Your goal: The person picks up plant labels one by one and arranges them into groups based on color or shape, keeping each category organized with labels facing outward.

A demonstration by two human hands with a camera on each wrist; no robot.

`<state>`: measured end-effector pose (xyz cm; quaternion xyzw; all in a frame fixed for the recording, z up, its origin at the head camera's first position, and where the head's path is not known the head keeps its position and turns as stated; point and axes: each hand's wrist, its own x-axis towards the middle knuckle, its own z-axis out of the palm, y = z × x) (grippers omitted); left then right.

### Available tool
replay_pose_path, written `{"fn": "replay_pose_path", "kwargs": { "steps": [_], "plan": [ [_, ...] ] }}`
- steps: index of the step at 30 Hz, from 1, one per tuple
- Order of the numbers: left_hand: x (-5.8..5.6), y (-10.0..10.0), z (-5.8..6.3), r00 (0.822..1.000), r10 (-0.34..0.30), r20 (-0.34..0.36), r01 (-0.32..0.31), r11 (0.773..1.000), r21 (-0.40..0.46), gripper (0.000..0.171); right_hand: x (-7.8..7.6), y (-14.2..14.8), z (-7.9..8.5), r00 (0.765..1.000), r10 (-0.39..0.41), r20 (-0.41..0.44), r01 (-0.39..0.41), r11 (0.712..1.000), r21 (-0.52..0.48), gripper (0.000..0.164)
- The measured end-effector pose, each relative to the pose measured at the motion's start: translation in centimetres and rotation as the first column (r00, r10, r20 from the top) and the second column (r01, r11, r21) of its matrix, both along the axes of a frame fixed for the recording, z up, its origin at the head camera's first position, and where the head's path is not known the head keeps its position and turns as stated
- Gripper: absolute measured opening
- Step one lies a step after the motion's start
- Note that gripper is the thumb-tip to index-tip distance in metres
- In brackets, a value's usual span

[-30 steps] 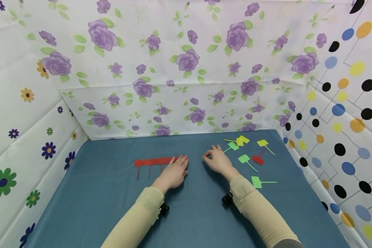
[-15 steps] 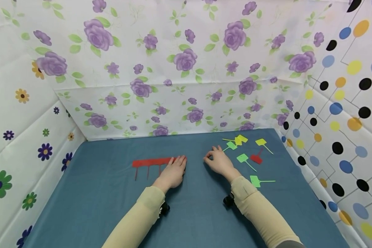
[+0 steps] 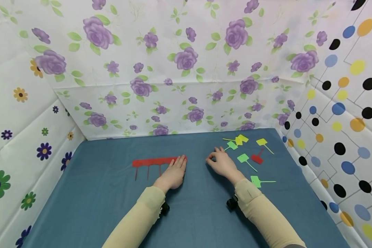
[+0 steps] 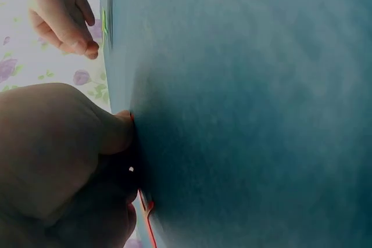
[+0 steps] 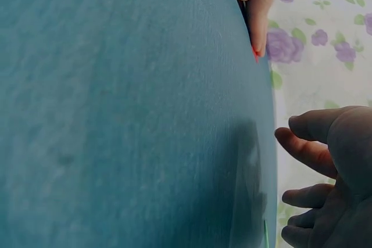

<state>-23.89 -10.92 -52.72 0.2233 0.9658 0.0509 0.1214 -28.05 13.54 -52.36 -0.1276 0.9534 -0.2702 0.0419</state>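
Note:
Several red plant labels [image 3: 152, 162] lie edge to edge in a row on the blue cloth, their thin stems toward me. On the right end of that row my left hand [image 3: 172, 173] rests palm down with straight fingers, hiding part of it. My right hand [image 3: 222, 163] hovers above the cloth to the right of the row. Its fingers are loosely bent and hold nothing, as the right wrist view shows with the right hand [image 5: 343, 172] off the table. Just beyond its fingertips lies a green plant label [image 3: 232, 145].
Loose labels lie scattered on the right: yellow labels [image 3: 241, 139] at the back, another yellow label [image 3: 261, 142], a red label [image 3: 257, 158], a green label [image 3: 243, 158] and a nearer green label [image 3: 256, 181]. Patterned cloth walls [image 3: 186, 86] enclose the table [image 3: 90, 193].
My right hand has shifted slightly to the right and toward me. My left hand stays on the row of red labels, and the labels have not moved.

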Motion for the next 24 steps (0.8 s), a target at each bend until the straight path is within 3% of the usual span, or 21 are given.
{"fn": "replay_pose_path", "kwargs": {
  "steps": [7,16,24],
  "plan": [
    [0.0,-0.3,0.2,0.999,-0.020,0.026,0.019,0.998,0.052,0.055,0.6,1.2,0.1,1.000,-0.003,-0.012,0.002,1.000,-0.011,0.022],
    [0.1,-0.5,0.6,1.000,-0.021,0.020,0.020,0.998,0.056,0.056,1.3,3.5,0.1,0.999,0.019,-0.029,-0.019,1.000,-0.023,0.018],
    [0.2,-0.5,0.6,0.999,-0.019,0.028,0.017,0.996,0.086,0.059,1.6,7.5,0.8,0.999,0.043,-0.031,-0.043,0.999,-0.001,0.015]
  ]
}}
